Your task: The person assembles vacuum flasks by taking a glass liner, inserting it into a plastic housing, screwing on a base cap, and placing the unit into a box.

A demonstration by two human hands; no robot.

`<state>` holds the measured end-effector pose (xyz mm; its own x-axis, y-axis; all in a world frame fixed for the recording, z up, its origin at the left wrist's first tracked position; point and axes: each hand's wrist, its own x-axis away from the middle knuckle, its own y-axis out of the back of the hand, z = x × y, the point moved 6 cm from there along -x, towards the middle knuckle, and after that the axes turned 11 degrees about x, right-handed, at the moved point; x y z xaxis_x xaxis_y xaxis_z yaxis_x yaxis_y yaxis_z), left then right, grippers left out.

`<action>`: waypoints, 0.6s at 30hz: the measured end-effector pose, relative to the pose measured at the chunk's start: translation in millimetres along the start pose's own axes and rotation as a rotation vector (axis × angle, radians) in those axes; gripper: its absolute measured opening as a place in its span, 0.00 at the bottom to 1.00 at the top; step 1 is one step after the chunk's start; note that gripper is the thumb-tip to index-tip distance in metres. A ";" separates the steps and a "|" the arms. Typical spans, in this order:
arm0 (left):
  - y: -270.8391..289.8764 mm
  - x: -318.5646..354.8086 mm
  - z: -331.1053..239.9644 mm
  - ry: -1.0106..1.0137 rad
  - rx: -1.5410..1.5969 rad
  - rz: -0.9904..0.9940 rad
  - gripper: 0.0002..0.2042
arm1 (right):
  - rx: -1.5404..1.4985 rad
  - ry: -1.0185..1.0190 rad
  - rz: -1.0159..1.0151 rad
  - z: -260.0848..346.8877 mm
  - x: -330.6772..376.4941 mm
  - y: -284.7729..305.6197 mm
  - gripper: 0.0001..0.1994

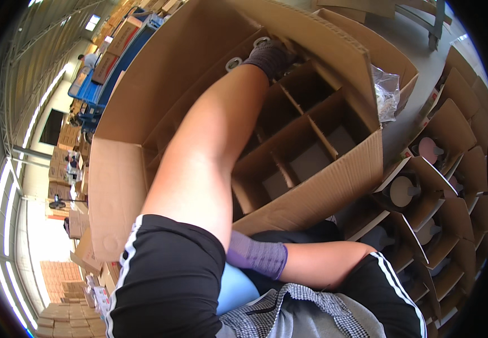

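In front of me stands a large open cardboard carton (323,194) split into square cells by cardboard dividers (275,149). My left hand (269,58), in a dark knitted glove, reaches into the carton's far cells; its fingers are hidden. Beside that hand are two pale round rims, one far (262,41) and one to its left (234,64); what they belong to is unclear. Several cells nearer me hold nothing visible. My right hand (255,254), in a purple-grey glove, is low by my body, its fingers covered by my left arm. A smooth light blue thing (237,290) shows just below it.
To the right are several smaller open cartons (444,231) holding items with round pale faces (403,190). Crumpled clear plastic (386,97) hangs by the large carton's right flap. Stacked boxes (61,312) and a blue rack (89,87) stand at left, with people farther off.
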<state>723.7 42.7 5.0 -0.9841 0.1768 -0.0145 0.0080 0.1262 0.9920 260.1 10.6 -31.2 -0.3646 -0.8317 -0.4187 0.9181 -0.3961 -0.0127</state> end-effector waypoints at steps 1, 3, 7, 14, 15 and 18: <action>-6.1 -8.9 12.2 -0.041 -0.089 0.027 0.26 | 0.190 0.113 -0.023 -15.8 -1.8 -30.8 0.18; -14.1 14.1 67.2 -0.033 -0.154 0.064 0.27 | 0.298 0.250 0.122 -12.5 -1.4 -65.8 0.20; 26.6 22.7 -30.0 0.131 0.278 -0.067 0.29 | -0.145 -0.021 -0.001 -5.1 4.8 28.9 0.26; 207.6 246.2 20.1 0.054 0.673 -0.521 0.20 | -0.473 -0.127 -0.571 30.6 30.9 136.2 0.32; 214.2 290.3 26.7 0.098 0.804 -0.536 0.19 | -0.479 -0.110 -0.600 23.1 33.3 151.5 0.35; 188.4 406.4 42.5 0.500 1.368 -0.565 0.20 | -0.493 -0.069 -0.583 40.6 25.8 174.1 0.46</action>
<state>332.8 179.8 180.7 -0.8696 -0.4936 -0.0145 -0.4937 0.8696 0.0038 404.3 -95.6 -7.3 -0.8050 -0.5705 -0.1627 0.5318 -0.5725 -0.6241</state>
